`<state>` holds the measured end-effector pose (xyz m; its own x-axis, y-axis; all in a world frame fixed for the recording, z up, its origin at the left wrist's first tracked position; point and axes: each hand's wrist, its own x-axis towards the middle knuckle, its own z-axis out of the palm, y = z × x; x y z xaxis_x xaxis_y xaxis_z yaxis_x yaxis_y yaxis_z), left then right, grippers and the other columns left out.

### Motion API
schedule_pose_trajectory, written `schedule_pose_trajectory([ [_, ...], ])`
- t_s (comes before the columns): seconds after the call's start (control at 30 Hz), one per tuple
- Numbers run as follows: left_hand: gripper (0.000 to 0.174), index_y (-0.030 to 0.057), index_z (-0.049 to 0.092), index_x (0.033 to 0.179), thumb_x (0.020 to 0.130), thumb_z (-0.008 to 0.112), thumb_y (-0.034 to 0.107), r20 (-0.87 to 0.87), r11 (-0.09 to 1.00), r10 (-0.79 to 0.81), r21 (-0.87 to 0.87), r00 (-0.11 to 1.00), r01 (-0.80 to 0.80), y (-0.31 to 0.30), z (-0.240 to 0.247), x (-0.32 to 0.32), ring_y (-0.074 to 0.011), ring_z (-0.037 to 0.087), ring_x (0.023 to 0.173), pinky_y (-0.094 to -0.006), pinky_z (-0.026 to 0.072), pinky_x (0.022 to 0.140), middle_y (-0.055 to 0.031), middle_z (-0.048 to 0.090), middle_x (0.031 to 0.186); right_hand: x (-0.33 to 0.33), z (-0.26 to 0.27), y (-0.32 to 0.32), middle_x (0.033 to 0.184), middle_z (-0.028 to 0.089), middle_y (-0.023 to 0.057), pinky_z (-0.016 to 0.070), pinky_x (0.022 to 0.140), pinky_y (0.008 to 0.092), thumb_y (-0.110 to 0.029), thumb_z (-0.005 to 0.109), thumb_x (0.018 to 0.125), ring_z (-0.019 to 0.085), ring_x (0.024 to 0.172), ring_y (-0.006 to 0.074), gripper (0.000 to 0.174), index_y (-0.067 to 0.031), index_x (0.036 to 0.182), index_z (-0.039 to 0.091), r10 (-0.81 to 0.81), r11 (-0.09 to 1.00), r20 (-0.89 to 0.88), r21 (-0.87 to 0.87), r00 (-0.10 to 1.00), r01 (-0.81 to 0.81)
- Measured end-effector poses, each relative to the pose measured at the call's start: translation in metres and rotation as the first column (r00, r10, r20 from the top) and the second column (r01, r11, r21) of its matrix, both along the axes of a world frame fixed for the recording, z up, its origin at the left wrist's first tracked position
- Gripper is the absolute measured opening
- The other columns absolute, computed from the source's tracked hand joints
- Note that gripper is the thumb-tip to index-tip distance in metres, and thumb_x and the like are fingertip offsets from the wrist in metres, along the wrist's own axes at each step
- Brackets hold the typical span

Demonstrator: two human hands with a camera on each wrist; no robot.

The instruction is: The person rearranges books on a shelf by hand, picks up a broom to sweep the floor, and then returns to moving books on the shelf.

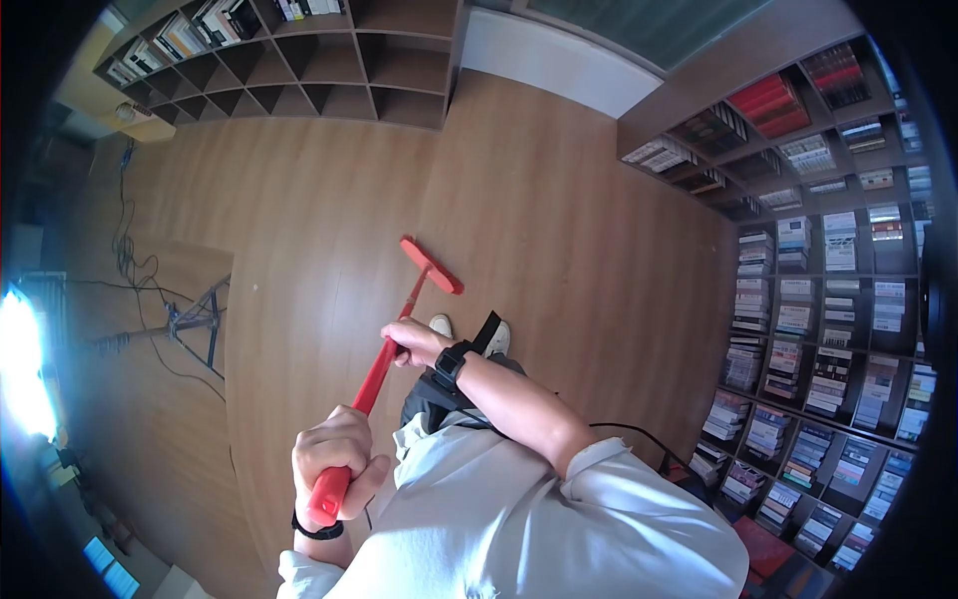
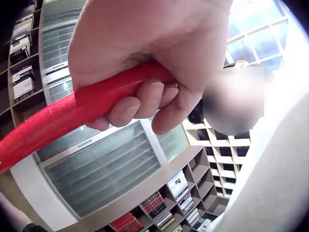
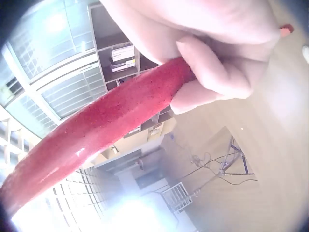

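Note:
A red long-handled broom (image 1: 374, 375) slants from in front of the chest down to the floor, its wide flat head (image 1: 431, 265) just ahead of the white shoes. My left hand (image 1: 334, 449) grips the handle near its top end, fingers curled round it; in the left wrist view the left hand (image 2: 149, 53) wraps the red handle (image 2: 72, 113). Lower on the pole, my right hand (image 1: 414, 342) holds it below a black wristwatch. The right wrist view has the right hand (image 3: 217, 58) curled round the red pole (image 3: 101, 121), with part of the head (image 3: 287, 30) beyond.
Wood floor (image 1: 559, 200) spreads around the feet. A black tripod stand (image 1: 200, 324) and loose cables (image 1: 130, 250) are on the left. Bookshelves line the back (image 1: 309, 65) and the right (image 1: 798, 299). A bright lamp (image 1: 25, 369) shines at far left.

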<state>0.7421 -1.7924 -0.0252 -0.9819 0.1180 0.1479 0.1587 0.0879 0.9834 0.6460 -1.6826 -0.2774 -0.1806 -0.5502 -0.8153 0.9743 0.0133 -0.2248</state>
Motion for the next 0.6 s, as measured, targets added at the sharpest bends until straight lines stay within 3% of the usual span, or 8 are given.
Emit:
schedule_pose_trajectory([
  [0.07,0.029,0.0071,0.038,0.05,0.052,0.063,-0.008,-0.001,0.997,0.075,-0.02,0.997,-0.075,0.002,0.008,-0.001,-0.0226,0.047,0.048,-0.0333,0.0408,0.057,-0.0049,0.045,0.049,-0.001,0.005,-0.005,0.059,0.038,0.0057,0.021,0.035,0.0244,-0.006,0.044,0.081,0.034,0.043,0.0133,0.01,-0.0071,0.071,0.041,0.01,1.0,-0.012,-0.005,1.0,-0.01],
  [0.2,0.031,0.0077,0.039,0.051,0.052,0.065,-0.008,-0.025,0.998,0.058,0.011,0.998,-0.058,-0.003,0.024,0.0,-0.0223,0.047,0.048,-0.0331,0.041,0.056,-0.0043,0.045,0.049,-0.002,0.03,-0.012,0.057,0.039,0.0045,0.0221,0.035,0.0248,-0.007,0.045,0.082,0.035,0.041,0.0131,0.018,-0.007,0.065,0.04,-0.037,0.999,-0.069,-0.02,0.997,0.036],
  [0.27,0.032,0.0081,0.039,0.051,0.052,0.067,-0.008,-0.094,0.995,-0.096,0.001,0.991,0.096,-0.005,0.027,-0.002,-0.0221,0.047,0.049,-0.0333,0.0414,0.056,-0.0035,0.046,0.05,-0.005,0.037,-0.004,0.057,0.041,0.0059,0.0228,0.034,0.0254,-0.007,0.045,0.082,0.036,0.041,0.0139,0.017,-0.0062,0.065,0.041,-0.167,0.986,-0.058,-0.017,0.984,0.166],
  [0.4,0.034,0.0077,0.039,0.051,0.058,0.067,-0.01,-0.071,0.978,-0.195,0.056,0.978,0.199,0.001,0.018,-0.018,-0.0239,0.047,0.051,-0.0348,0.041,0.057,-0.0039,0.046,0.051,-0.021,0.024,0.031,0.059,0.046,0.0078,0.0262,0.034,0.0261,-0.008,0.045,0.084,0.041,0.042,0.0146,0.015,-0.0055,0.069,0.044,-0.275,0.96,-0.014,0.055,0.961,0.275],
  [0.47,0.033,0.0071,0.039,0.052,0.063,0.065,-0.01,-0.093,0.949,-0.294,0.092,0.951,0.302,0.006,0.006,-0.028,-0.025,0.045,0.05,-0.0371,0.0396,0.058,-0.004,0.043,0.051,-0.025,0.004,0.063,0.066,0.049,0.0095,0.0269,0.033,0.0226,-0.013,0.048,0.088,0.04,0.043,0.0137,0.012,-0.0031,0.083,0.045,-0.251,0.968,-0.046,0.005,0.967,0.252],
  [0.6,0.033,0.0056,0.038,0.055,0.069,0.064,-0.009,-0.124,0.886,-0.415,0.17,0.902,0.431,0.027,-0.029,-0.046,-0.0278,0.043,0.054,-0.0381,0.0387,0.062,-0.0058,0.042,0.053,-0.026,0.012,0.119,0.071,0.05,0.0059,0.0303,0.039,0.0208,-0.018,0.05,0.09,0.046,0.054,0.0116,0.012,-0.0073,0.088,0.047,-0.396,0.9,-0.156,0.131,0.905,0.416],
])
